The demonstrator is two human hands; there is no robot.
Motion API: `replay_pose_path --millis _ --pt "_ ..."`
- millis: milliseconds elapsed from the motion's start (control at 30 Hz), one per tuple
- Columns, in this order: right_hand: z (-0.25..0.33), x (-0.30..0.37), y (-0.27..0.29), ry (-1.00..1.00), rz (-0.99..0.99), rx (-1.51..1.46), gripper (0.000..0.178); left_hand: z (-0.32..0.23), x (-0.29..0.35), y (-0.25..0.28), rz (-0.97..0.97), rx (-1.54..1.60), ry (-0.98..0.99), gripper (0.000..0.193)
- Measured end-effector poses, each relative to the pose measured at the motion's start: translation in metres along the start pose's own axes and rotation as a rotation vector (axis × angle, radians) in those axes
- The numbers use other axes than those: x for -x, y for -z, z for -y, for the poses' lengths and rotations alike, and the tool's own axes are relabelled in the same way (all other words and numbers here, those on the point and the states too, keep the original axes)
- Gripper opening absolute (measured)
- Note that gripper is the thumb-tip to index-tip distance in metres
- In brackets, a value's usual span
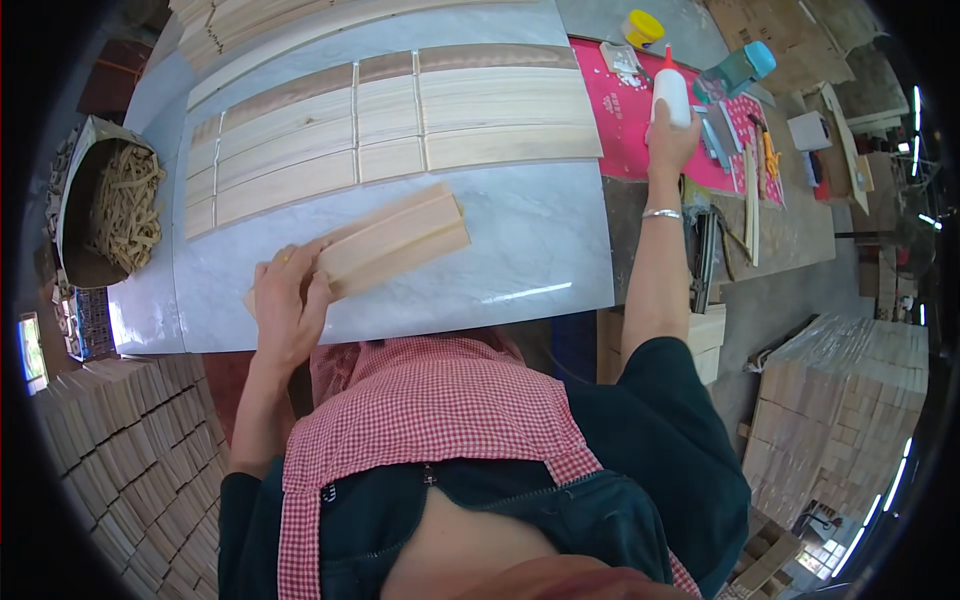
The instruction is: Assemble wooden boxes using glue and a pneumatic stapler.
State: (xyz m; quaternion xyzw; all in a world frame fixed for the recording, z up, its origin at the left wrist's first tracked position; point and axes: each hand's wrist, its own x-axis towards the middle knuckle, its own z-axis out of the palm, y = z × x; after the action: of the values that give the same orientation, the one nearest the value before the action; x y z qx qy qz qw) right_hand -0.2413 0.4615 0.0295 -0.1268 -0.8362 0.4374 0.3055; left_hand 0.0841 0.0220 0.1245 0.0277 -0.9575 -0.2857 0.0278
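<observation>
My right hand is wrapped round a white squeeze bottle with a red pointed nozzle, over the pink mat on the right. My left hand grips the near left end of a few pale wooden boards, which lie slanted on the marble-look tabletop. Beyond them rests a row of flat wooden panels. White lines of what looks like glue run across the panels at several places. What the boards' left end looks like under my fingers is partly hidden.
On the pink mat are a white tray, a teal bottle and orange-handled pliers. A yellow-lidded tub stands behind. At left is a bin of rubber bands. Wrapped wood stacks stand at right.
</observation>
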Motion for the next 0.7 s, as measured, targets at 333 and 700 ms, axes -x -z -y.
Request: replay_pose_path --millis 333,700 --pt "0.102 0.122 0.056 -0.111 0.168 -0.892 0.049 0.029 -0.109 -0.023 0.338 0.029 0.102 0.041" --pt "0.158 0.227 0.042 -0.024 0.639 -0.804 0.047 0.006 -0.007 -0.107 -0.202 -0.375 -0.317 0.035"
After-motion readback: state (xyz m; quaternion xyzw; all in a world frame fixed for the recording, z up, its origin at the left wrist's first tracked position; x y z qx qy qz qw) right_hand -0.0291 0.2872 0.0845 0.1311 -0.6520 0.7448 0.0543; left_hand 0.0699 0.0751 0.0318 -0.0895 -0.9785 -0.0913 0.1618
